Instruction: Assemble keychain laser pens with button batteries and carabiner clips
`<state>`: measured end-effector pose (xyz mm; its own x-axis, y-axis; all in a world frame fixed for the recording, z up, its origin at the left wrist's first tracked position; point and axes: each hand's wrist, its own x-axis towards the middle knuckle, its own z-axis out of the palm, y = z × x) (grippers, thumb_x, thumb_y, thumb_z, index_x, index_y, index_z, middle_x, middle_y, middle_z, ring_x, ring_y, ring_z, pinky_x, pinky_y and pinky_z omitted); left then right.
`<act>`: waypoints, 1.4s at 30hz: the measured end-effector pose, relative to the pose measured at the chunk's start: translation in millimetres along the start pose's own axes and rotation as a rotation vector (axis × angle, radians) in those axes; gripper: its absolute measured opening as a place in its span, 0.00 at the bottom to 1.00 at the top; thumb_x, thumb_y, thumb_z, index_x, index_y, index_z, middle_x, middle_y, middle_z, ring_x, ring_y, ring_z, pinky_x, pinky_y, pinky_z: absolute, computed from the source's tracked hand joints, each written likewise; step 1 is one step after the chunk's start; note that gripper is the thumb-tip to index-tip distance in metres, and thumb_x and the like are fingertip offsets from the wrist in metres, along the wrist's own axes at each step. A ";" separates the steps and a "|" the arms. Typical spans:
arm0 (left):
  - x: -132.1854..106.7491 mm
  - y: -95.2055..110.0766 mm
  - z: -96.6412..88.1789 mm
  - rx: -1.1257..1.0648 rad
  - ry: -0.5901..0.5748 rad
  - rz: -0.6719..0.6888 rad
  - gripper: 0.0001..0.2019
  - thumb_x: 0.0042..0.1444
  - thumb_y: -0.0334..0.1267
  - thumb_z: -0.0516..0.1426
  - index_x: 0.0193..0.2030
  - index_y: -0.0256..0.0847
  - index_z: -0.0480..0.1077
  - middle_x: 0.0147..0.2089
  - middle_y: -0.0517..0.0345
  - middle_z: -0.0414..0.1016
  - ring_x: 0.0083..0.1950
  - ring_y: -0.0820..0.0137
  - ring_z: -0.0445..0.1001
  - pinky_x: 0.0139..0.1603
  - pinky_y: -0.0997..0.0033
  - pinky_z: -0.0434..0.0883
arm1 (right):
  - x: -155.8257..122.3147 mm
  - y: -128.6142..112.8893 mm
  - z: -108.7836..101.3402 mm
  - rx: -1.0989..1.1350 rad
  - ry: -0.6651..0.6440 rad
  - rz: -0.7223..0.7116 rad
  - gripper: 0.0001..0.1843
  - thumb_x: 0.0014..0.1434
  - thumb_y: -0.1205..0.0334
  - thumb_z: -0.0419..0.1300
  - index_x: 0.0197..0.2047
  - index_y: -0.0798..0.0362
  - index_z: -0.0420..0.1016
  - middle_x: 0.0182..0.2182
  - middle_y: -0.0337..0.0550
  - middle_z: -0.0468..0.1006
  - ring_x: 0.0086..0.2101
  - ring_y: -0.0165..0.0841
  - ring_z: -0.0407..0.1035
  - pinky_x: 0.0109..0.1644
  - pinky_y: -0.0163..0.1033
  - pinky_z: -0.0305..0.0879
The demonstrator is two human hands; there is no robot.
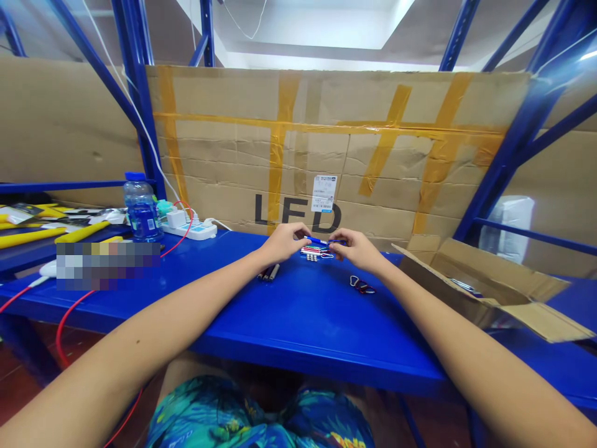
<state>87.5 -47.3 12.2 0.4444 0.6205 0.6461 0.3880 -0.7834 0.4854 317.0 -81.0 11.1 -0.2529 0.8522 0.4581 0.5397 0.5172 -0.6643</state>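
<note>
Both my arms reach forward over a blue metal shelf [298, 311]. My left hand [282, 241] and my right hand [357, 247] each pinch one end of a small blue pen-like stick [321, 240], held level just above the shelf. Right under it lies a small row of similar sticks in red, green and white [316, 252]. Two or three dark sticks [269, 272] lie beside my left wrist. A red and dark clip-like piece [360, 285] lies by my right wrist.
A taped cardboard sheet marked LED [326, 155] stands behind the shelf. At the right an open cardboard box [489, 286] rests. To the left stand a water bottle [141, 210], a white power strip [191, 229] with a red cable, and yellow items [41, 233].
</note>
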 end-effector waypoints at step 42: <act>78.6 -99.0 37.5 0.138 -0.401 -0.272 0.07 0.44 0.32 0.61 0.31 0.39 0.80 0.35 0.53 0.81 0.40 0.62 0.77 0.43 0.66 0.70 | 90.3 79.3 26.1 -0.429 -0.184 0.134 0.21 0.50 0.78 0.55 0.39 0.56 0.85 0.40 0.48 0.84 0.41 0.40 0.76 0.47 0.38 0.67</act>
<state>114.2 80.3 -7.2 0.5769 0.7876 0.2165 0.6244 -0.5961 0.5048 316.0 39.1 -15.6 -0.2755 0.9290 0.2472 0.8499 0.3556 -0.3889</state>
